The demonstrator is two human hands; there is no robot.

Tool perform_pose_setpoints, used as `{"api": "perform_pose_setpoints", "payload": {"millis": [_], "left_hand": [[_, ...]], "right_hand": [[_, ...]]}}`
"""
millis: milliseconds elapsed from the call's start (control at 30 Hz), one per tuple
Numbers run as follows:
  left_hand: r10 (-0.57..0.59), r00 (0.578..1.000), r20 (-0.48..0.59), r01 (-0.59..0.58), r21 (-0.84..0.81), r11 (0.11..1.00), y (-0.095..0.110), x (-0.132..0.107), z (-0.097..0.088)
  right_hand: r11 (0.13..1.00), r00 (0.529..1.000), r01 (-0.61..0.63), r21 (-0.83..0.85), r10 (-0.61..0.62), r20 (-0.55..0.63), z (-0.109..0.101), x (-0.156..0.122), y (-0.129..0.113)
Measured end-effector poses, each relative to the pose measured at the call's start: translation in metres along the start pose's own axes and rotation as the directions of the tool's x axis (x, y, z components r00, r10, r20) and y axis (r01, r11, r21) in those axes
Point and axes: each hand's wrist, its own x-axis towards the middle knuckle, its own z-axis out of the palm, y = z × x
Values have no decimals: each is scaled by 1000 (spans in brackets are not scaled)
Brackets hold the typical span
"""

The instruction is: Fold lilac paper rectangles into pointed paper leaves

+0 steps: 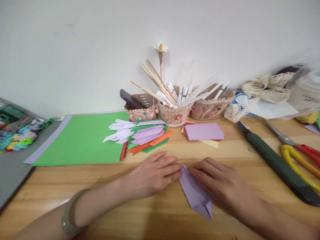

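A folded lilac paper piece [193, 191] lies on the wooden table [150, 216] in front of me. My left hand [153, 176], with a ring and a pale green bangle on the wrist, lies with fingers stretched flat, fingertips touching the paper's upper left edge. My right hand [220, 185] rests over the paper's right side, fingers extended and pressing down on it. Both hands meet at the paper's top corner.
Behind lie a pile of folded paper pieces [142, 135], a green sheet [80, 140], a stack of lilac squares [203, 131] and three craft-stick baskets [172, 115] with sticks and pens. At right are a dark green knife [275, 163], scissors [300, 155] and lace [265, 86].
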Motion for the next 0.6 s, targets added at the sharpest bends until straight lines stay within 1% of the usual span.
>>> {"api": "perform_pose_setpoints", "payload": {"millis": [133, 200, 367, 600], "left_hand": [[-12, 998, -54, 13, 3, 1000, 2, 1, 0], [-5, 999, -48, 6, 12, 1000, 2, 1, 0], [14, 999, 32, -15, 32, 999, 1, -1, 3], [13, 1000, -5, -13, 68, 998, 3, 0, 4]], "right_hand": [[999, 1000, 30, -40, -30, 6, -4, 2, -1], [998, 999, 37, -54, -37, 10, -5, 2, -2], [995, 999, 51, -81, -51, 10, -4, 1, -2], [995, 999, 48, -87, -47, 11, -3, 2, -2]]}}
